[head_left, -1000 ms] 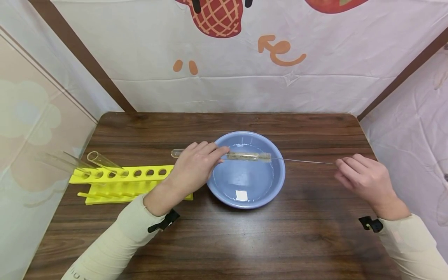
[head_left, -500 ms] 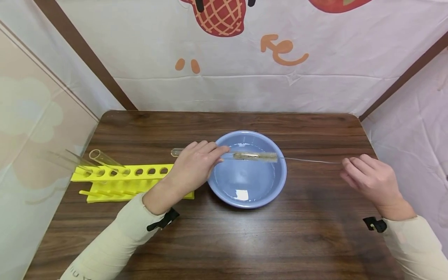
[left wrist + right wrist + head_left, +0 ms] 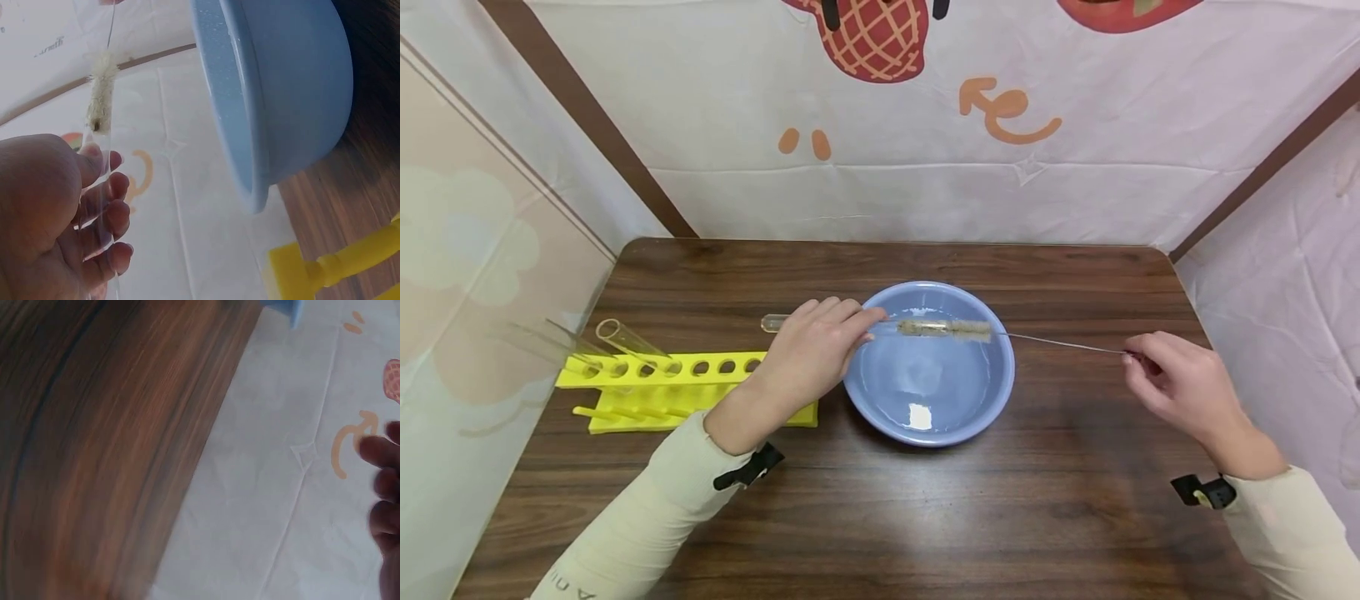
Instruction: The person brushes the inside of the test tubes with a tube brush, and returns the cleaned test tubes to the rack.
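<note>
While the left hand (image 3: 812, 346) grips the test tube (image 3: 925, 328) partly over the basin (image 3: 919, 433) (fragile, slippery glass, I judge; best held mid-length), the right hand (image 3: 1183, 383) pinches the brush wire (image 3: 1060, 341), right of it.

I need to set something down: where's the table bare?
Widest: the tabletop this side of the blue basin, between the sleeves. Also right of the basin, beyond the brush wire. Crowded: left, with the test-tube rack and left hand.

The left grip (image 3: 53, 209) holds a clear tube (image 3: 100, 138), pale brush (image 3: 100, 103) partly inside, near a blue basin (image 3: 300, 81).
</note>
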Tool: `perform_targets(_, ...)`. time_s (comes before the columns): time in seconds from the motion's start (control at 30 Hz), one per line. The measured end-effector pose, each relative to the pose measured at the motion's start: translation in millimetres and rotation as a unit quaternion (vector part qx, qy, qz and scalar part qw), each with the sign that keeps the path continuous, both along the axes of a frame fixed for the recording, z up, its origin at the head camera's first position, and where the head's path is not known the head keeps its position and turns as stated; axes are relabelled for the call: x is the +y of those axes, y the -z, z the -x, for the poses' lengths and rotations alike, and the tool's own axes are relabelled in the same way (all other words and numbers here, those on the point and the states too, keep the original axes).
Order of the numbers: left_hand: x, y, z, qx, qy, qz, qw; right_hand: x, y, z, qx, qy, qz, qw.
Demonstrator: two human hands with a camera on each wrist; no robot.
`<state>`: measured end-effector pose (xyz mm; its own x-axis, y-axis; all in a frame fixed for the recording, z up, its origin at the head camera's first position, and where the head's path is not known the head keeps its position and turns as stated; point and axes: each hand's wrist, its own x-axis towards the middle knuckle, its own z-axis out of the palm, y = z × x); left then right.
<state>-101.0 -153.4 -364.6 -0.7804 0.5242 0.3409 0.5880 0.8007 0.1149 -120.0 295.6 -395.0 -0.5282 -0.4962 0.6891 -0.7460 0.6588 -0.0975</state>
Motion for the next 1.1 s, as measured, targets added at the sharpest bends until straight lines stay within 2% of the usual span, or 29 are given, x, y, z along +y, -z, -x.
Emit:
perform_targets(0.07, -1, 1.0, 0.3, -0.003, -0.003, -0.002, 1.0, 2, 1.4, -1.8, -0.074, -0.004, 0.023, 0.997)
perform_targets(0.1, -1, 1.5, 0.4, -0.003, -0.004, -0.003, 1.0, 1, 0.8, -3.1, -0.119, -0.004, 0.041, 0.992)
perform_targets(0.13, -1, 1.9, 0.5, -0.002, -0.003, -0.004, 1.0, 0, -0.6, -4.8, -0.172, -0.003, 0.067, 0.983)
perform_targets(0.17, -2, 2.2, 0.7, -0.001, -0.001, -0.005, 1.0, -1, -2.8, -6.3, -0.23, -0.008, 0.097, 0.968)
perform_targets(0.2, -1, 2.4, 0.9, 0.0, 0.002, -0.006, 1.0, -1, -5.5, -7.7, -0.291, -0.012, 0.132, 0.948)
perform_targets(0.23, -1, 2.5, 1.1, 0.001, 0.005, -0.007, 1.0, -2, -8.2, -8.4, -0.351, -0.024, 0.176, 0.919)
perform_targets(0.3, -1, 2.6, 1.3, 0.002, 0.008, -0.006, 1.0, -4, -13.6, -8.4, -0.45, -0.052, 0.26, 0.853)
perform_targets(0.33, -1, 2.5, 1.2, 0.001, 0.008, -0.005, 1.0, -4, -16.2, -7.8, -0.485, -0.066, 0.291, 0.822)
perform_targets(0.37, -1, 2.3, 1.1, -0.001, 0.007, -0.005, 1.0, -4, -18.2, -7.0, -0.509, -0.083, 0.313, 0.798)
perform_targets(0.4, -1, 1.9, 1.0, -0.003, 0.007, -0.005, 1.0, -3, -19.5, -6.1, -0.526, -0.098, 0.329, 0.778)
perform_targets(0.43, -1, 1.5, 0.8, -0.005, 0.006, -0.005, 1.0, -3, -20.4, -5.4, -0.537, -0.112, 0.339, 0.764)
perform_targets(0.47, -1, 1.2, 0.7, -0.007, 0.006, -0.005, 0.9999, -2, -20.9, -5.1, -0.539, -0.119, 0.34, 0.761)
perform_targets(0.53, -2, 0.5, 0.6, -0.011, 0.007, -0.006, 0.9999, 0, -20.4, -4.5, -0.531, -0.128, 0.339, 0.766)
perform_targets(0.57, -2, 0.2, 0.5, -0.013, 0.008, -0.006, 0.9999, 1, -19.8, -4.4, -0.522, -0.129, 0.333, 0.775)
perform_targets(0.6, -2, -0.1, 0.5, -0.014, 0.009, -0.007, 0.9998, 2, -18.8, -4.2, -0.507, -0.125, 0.323, 0.789)
perform_targets(0.77, -5, -0.1, 0.7, -0.011, 0.009, -0.008, 0.9999, 10, -12.4, -3.0, -0.393, -0.075, 0.229, 0.887)
perform_targets(0.8, -5, 0.1, 0.9, -0.011, 0.01, -0.008, 0.9999, 11, -11.1, -2.6, -0.368, -0.066, 0.211, 0.903)
perform_targets(0.87, -6, 0.4, 1.4, -0.012, 0.011, -0.009, 0.9998, 14, -8.9, -1.3, -0.321, -0.059, 0.177, 0.928)
perform_targets(1.0, -8, 0.3, 2.0, -0.019, 0.013, -0.008, 0.9997, 17, -6.9, 2.6, -0.214, -0.051, 0.11, 0.969)
perform_targets(1.1, -9, 0.3, 2.5, -0.025, 0.014, -0.006, 0.9996, 16, -6.9, 5.1, -0.123, -0.044, 0.062, 0.99)
